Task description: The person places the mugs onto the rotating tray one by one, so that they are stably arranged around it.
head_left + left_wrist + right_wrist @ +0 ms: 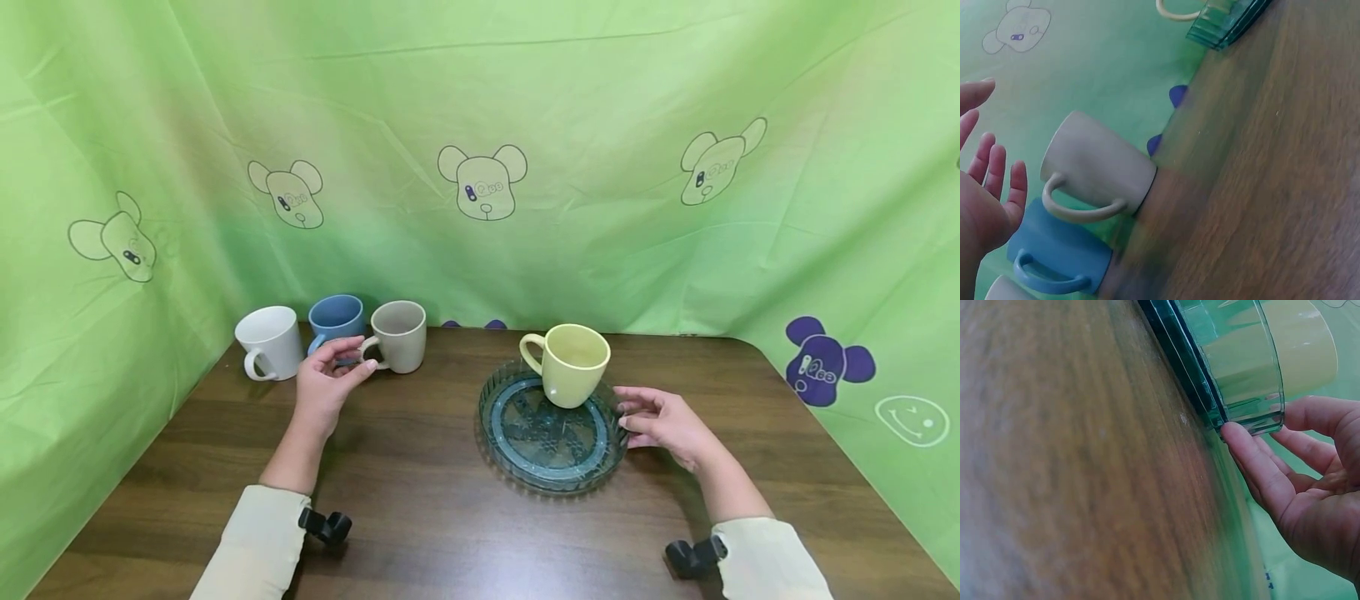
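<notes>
A yellow mug (pixel 574 367) stands inside a round clear blue-green dish (pixel 551 479), toward its back, with its handle to the left. My right hand (pixel 663 425) is at the dish's right side. In the right wrist view, fingertips (pixel 1235 432) touch the dish wall (pixel 1244 375), and the fingers look extended. My left hand (pixel 330 375) is beside the handle of a grey-beige mug (pixel 401 337), fingers loosely bent. The left wrist view shows that hand (pixel 988 194) apart from the grey-beige mug (pixel 1100 162), holding nothing.
A blue mug (pixel 335 317) stands just left of the grey-beige one, partly hidden by my left hand. Farther left is a white mug (pixel 270 342). All are on a brown wooden table (pixel 420 500), with a green printed cloth (pixel 585 250) behind and at both sides.
</notes>
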A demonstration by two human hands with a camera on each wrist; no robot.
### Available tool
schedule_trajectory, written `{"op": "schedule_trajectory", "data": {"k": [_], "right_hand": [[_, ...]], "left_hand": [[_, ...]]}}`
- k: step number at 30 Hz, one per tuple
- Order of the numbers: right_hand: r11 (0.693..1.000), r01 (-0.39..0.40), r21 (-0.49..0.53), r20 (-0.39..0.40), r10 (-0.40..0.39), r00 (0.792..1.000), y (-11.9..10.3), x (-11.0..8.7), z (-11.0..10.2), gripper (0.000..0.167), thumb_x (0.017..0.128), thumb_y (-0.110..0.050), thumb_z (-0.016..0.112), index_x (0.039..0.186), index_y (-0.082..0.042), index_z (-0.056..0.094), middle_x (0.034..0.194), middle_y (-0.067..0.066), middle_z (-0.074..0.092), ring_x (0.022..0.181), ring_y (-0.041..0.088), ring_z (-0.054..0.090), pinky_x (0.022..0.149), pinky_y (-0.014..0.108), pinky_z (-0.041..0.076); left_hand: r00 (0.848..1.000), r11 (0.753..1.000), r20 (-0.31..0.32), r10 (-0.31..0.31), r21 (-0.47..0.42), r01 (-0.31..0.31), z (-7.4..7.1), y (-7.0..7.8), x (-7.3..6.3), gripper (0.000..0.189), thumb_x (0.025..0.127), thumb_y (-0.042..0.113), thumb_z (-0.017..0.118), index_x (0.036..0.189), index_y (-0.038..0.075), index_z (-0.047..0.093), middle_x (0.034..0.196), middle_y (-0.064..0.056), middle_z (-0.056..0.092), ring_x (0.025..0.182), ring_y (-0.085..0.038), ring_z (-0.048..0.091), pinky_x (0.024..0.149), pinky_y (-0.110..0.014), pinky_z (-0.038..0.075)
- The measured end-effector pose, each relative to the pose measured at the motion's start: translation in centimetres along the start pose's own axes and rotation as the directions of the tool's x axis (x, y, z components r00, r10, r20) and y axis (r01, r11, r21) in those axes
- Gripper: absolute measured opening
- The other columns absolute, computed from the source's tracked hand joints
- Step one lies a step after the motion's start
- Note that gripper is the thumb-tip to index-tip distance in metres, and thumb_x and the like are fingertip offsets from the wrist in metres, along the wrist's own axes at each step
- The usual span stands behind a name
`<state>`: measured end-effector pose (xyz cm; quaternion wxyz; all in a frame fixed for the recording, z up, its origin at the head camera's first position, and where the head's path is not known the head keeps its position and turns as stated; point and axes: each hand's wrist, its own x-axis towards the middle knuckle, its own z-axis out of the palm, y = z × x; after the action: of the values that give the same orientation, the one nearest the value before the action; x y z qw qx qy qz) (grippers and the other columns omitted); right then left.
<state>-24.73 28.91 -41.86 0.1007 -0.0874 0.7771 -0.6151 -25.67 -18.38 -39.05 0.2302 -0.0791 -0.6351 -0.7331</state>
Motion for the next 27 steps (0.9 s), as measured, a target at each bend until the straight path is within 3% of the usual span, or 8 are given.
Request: {"op": "schedule_trajectory", "data": {"k": [5, 9, 17, 22, 27], "right_hand": [[1.000, 0.003, -0.001, -0.002, -0.003, 1.000, 0.1, 0.0, -0.1, 0.061, 0.089, 0.006, 0.061, 0.140, 0.018, 0.031, 0.122, 0.034, 0.051, 0.088, 0.013, 0.064, 0.072, 0.038, 0.061], [1.000, 0.002, 0.001, -0.003, -0.002, 1.000, 0.1, 0.0, 0.0, 0.061, 0.089, 0.006, 0.061, 0.140, 0.018, 0.031, 0.122, 0.034, 0.051, 0.088, 0.013, 0.064, 0.072, 0.038, 0.061], [1.000, 0.001, 0.013, -0.002, -0.001, 1.000, 0.1, 0.0, 0.1, 0.061, 0.088, 0.007, 0.062, 0.140, 0.018, 0.031, 0.120, 0.031, 0.053, 0.087, 0.014, 0.064, 0.071, 0.039, 0.061], [1.000, 0.005, 0.014, 0.001, -0.005, 1.000, 0.0, 0.0, 0.2, 0.061, 0.089, 0.006, 0.061, 0.140, 0.018, 0.031, 0.120, 0.032, 0.051, 0.088, 0.015, 0.064, 0.071, 0.038, 0.061], [1.000, 0.000, 0.013, -0.002, 0.000, 1.000, 0.0, 0.0, 0.2, 0.061, 0.089, 0.007, 0.061, 0.140, 0.018, 0.031, 0.121, 0.033, 0.050, 0.087, 0.014, 0.064, 0.072, 0.038, 0.061]], "left_hand": [[1.000, 0.998, -0.027, -0.005, 0.063, 0.007, -0.5, -0.1, 0.5, 0.034, 0.074, -0.013, 0.076, 0.107, -0.008, 0.069, 0.097, 0.004, 0.063, 0.097, -0.028, 0.053, 0.078, -0.025, 0.052], [0.999, 0.992, -0.034, -0.022, 0.124, 0.026, -0.9, -0.6, 0.9, 0.039, 0.074, -0.012, 0.077, 0.111, -0.013, 0.065, 0.098, 0.005, 0.060, 0.099, -0.028, 0.051, 0.083, -0.030, 0.052], [0.989, 0.973, -0.059, -0.132, 0.183, 0.141, -1.8, -2.2, 1.6, 0.046, 0.076, -0.008, 0.077, 0.120, -0.012, 0.062, 0.109, -0.002, 0.058, 0.108, -0.030, 0.052, 0.097, -0.036, 0.050], [0.982, 0.962, -0.072, -0.173, 0.201, 0.184, -2.2, -2.8, 2.1, 0.050, 0.076, -0.008, 0.077, 0.123, -0.010, 0.061, 0.119, -0.017, 0.060, 0.111, -0.030, 0.055, 0.090, -0.024, 0.052], [0.966, 0.939, -0.048, -0.253, 0.227, 0.257, -2.5, -3.3, 2.6, 0.055, 0.076, -0.005, 0.078, 0.128, -0.002, 0.061, 0.128, -0.021, 0.059, 0.120, -0.033, 0.054, 0.076, -0.013, 0.051]]}}
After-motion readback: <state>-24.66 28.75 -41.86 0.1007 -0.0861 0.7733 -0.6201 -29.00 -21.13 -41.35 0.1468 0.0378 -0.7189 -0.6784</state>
